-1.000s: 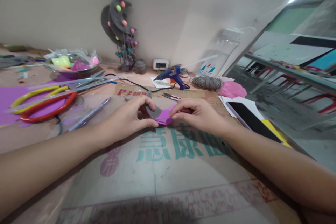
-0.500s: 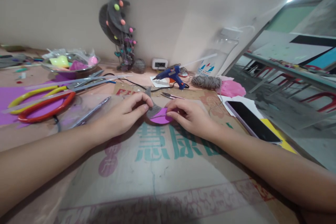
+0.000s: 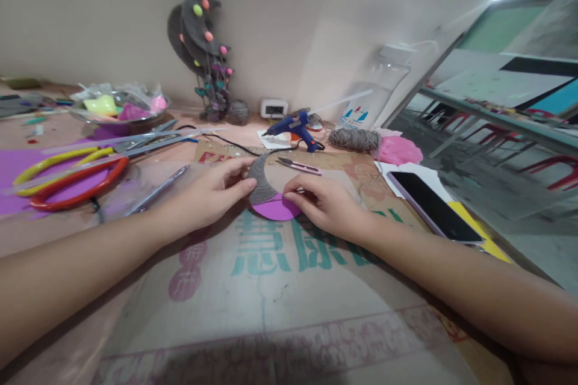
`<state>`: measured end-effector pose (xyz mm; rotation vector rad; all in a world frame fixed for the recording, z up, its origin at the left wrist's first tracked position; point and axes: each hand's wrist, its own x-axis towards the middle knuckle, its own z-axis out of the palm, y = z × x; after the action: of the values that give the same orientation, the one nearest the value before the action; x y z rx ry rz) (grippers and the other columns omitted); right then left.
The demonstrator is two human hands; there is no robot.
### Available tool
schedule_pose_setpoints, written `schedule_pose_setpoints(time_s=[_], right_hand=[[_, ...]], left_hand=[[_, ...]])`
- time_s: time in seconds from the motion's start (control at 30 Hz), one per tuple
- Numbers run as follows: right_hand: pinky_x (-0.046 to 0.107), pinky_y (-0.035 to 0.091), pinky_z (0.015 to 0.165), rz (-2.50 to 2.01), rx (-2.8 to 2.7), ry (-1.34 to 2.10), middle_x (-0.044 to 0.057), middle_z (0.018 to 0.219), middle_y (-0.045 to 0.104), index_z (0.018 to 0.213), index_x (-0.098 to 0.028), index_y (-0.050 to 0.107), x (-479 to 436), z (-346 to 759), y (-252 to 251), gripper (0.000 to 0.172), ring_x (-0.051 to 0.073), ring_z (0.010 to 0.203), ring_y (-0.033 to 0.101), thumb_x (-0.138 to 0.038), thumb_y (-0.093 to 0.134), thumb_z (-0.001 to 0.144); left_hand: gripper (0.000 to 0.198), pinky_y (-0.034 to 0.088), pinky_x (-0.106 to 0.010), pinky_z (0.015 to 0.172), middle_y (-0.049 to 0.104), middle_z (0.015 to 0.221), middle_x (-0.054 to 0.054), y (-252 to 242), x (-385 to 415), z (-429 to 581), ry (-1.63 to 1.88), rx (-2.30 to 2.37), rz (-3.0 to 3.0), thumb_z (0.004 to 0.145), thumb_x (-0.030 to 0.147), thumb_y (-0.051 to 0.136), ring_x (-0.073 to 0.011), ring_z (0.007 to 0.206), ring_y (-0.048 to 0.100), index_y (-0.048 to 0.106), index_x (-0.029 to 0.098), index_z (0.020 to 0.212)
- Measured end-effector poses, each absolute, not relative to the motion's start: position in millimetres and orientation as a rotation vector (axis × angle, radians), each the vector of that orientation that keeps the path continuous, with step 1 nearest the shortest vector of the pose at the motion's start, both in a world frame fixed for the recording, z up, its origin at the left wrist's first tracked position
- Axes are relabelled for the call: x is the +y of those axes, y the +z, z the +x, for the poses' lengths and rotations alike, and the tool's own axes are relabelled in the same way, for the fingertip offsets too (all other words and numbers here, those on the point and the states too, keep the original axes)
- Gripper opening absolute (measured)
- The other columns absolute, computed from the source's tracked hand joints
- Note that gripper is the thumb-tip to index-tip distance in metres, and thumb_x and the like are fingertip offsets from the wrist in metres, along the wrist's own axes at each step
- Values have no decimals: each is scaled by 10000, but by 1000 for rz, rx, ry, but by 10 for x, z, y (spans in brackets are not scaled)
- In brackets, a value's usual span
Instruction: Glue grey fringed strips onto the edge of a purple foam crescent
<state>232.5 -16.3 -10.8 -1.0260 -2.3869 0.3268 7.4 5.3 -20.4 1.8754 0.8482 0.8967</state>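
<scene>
A grey crescent cut-out (image 3: 259,178) lies flat on the cardboard sheet (image 3: 271,289), its lower end overlapping a round purple piece (image 3: 275,209). My left hand (image 3: 212,192) rests beside the crescent, fingers stretched out and fingertips touching its left edge. My right hand (image 3: 323,201) lies on the right side, its fingers curled and their tips pressing on the purple piece's edge.
Behind the hands lie small snips (image 3: 298,165), a blue glue gun (image 3: 295,127) and a ball of grey yarn (image 3: 354,139). A phone (image 3: 431,207) is at the right. Red and yellow scissors (image 3: 67,171), a pen (image 3: 156,190) and a bowl (image 3: 120,113) are on the left.
The grey and purple pieces, held up between both hands a second ago, now lie flat on the cardboard. My left fingers have opened out and my right hand has shifted left.
</scene>
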Motion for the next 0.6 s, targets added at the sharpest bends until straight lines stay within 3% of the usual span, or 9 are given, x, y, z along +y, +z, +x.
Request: schedule_pose_setpoints(time_s=[0.3, 0.6], right_hand=[[230, 392, 646, -1053, -2397, 306, 23, 814, 644, 877, -175, 609, -148, 2319, -116, 139, 113, 685, 531, -250, 493, 893], [239, 388, 648, -1063, -2398, 261, 26, 821, 629, 881, -177, 607, -125, 2314, -144, 148, 119, 694, 525, -251, 480, 902]], left_hand=[[357, 414, -345, 1015, 608, 1245, -35, -178, 47, 61, 855, 834, 1938, 888, 279, 481, -189, 1141, 549, 555, 241, 1235], [355, 450, -367, 977, 642, 1182, -25, -186, 40, 59, 852, 865, 1931, 864, 315, 507, -211, 1115, 569, 587, 260, 1205]])
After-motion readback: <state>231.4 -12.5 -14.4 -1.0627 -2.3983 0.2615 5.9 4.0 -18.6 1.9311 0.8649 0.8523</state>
